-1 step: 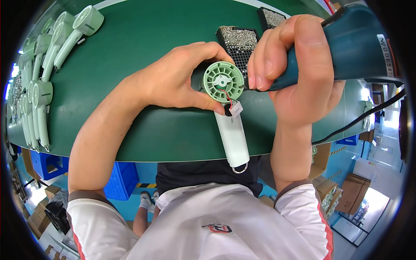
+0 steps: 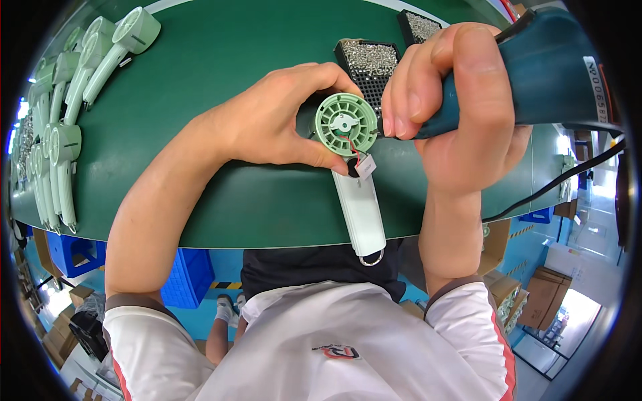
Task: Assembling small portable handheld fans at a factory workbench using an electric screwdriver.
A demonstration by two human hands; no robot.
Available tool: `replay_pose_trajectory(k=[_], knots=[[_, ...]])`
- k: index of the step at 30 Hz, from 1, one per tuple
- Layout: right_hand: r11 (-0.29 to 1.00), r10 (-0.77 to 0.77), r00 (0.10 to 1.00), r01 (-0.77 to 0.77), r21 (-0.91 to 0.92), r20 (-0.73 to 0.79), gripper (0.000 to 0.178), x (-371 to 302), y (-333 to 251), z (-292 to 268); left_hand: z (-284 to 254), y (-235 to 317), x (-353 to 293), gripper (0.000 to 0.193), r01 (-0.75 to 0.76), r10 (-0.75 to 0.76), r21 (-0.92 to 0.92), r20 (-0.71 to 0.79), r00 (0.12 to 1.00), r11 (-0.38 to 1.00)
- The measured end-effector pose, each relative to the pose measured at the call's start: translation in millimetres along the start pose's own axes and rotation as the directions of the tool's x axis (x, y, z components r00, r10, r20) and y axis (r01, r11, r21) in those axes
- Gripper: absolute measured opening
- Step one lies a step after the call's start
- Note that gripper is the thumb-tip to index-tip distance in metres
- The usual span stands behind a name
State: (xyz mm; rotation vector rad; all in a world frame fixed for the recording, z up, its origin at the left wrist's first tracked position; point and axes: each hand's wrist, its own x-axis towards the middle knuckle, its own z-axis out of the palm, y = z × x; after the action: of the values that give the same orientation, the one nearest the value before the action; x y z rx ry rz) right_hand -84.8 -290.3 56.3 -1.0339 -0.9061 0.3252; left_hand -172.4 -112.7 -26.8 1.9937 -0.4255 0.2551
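Observation:
My left hand [image 2: 287, 120] grips a pale green handheld fan [image 2: 359, 210] by its round head, thumb at the neck and fingers along the far rim. The open head shows a slotted ring with a white hub, red and dark wires, and a small white tag [image 2: 365, 166]. Its white handle points toward me and ends in a metal ring past the table edge. My right hand [image 2: 461, 100] is closed around a dark teal electric screwdriver [image 2: 552, 70], held sideways. The driver's tip end meets the right side of the fan head; my fingers partly hide the contact.
Two black trays of small silver screws [image 2: 368, 59] [image 2: 422, 28] stand at the far side of the green table [image 2: 221, 60]. Several pale green fans [image 2: 137, 32] lie at the left. A black cable [image 2: 568, 184] runs from the driver. Blue crates [image 2: 187, 277] and cartons [image 2: 545, 297] stand below.
The fan and my left hand have shifted very slightly; the fan head sits a touch higher and to the right. My right hand and the electric screwdriver stay almost still.

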Motion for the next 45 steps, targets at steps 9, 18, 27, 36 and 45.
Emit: replay_pose_trajectory(k=[9, 18, 27, 36, 45], knots=[[0.983, -0.024, 0.995, 0.042, -0.18, 0.098, 0.032, 5.0, 2.9, 7.9, -1.3, -0.5, 0.1, 0.066, 0.013, -0.013, -0.025, 0.01, 1.0, 1.0], [0.97, -0.071, 0.997, 0.062, -0.234, -0.029, 0.017, -9.2, 3.7, 12.1, -0.8, 0.2, -1.9, 0.065, -0.007, 0.009, -0.074, 0.026, 1.0, 0.997], [1.0, -0.001, 0.917, 0.0, -0.002, -0.399, 0.038, 0.7, -69.8, -22.7, -1.4, -0.3, -2.3, 0.067, 0.073, -0.072, -0.02, 0.045, 0.996, 0.997], [0.023, -0.014, 0.755, -0.655, -0.755, -0.655, 0.021, -88.9, -16.9, -185.1, -3.3, 2.4, -0.4, 0.07, 0.047, -0.048, 0.015, 0.095, 0.994, 0.999], [-0.441, -0.022, 0.773, -0.576, -0.688, -0.634, 0.049, -94.8, 6.4, -128.2, -12.1, 2.9, -8.4, 0.064, -0.053, 0.04, 0.088, 0.144, 0.989, 0.995]])
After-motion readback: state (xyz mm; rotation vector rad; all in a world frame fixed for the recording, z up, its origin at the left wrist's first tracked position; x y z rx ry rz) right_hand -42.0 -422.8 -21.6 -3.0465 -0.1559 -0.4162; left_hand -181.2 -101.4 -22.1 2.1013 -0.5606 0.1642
